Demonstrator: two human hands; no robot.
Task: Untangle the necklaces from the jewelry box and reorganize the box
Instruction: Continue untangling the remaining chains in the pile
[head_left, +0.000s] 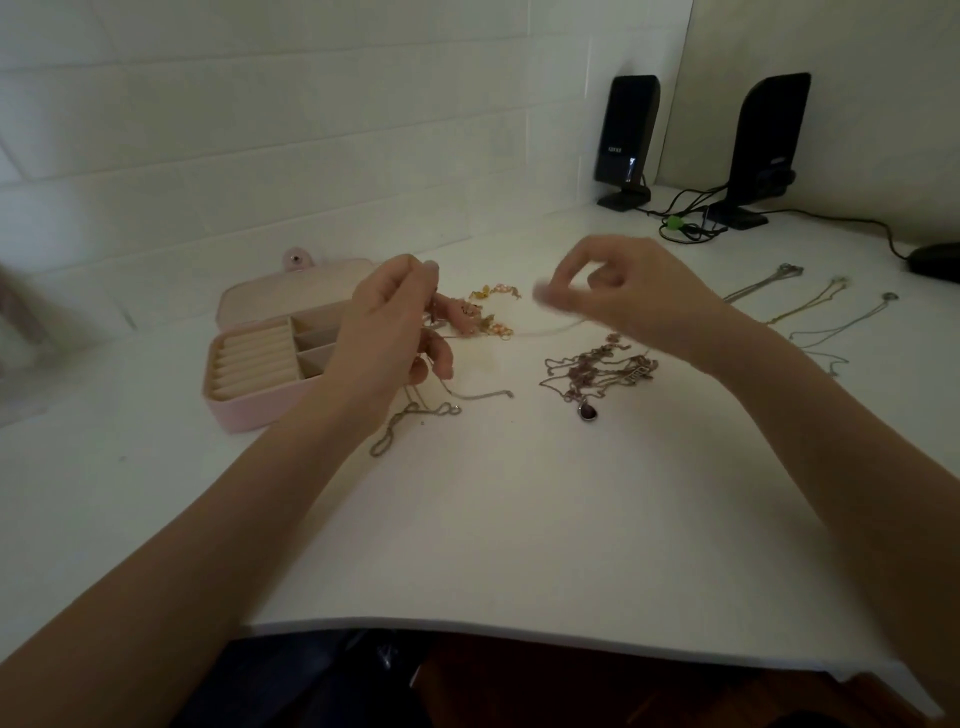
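The white, smooth counter (467, 519) carries everything. The pink padded jewelry box (260, 364) sits open at left, its cream ring rolls and small compartments bare. The left hand (384, 332) pinches a thin silver chain (426, 410) that trails down in loops beside the box. The right hand (618, 291), blurred, hangs curled with fingertips near together; whether it holds a strand I cannot tell. A knotted dark cluster (597, 374) lies beneath it. A hard tug could tighten knots or snap fine links.
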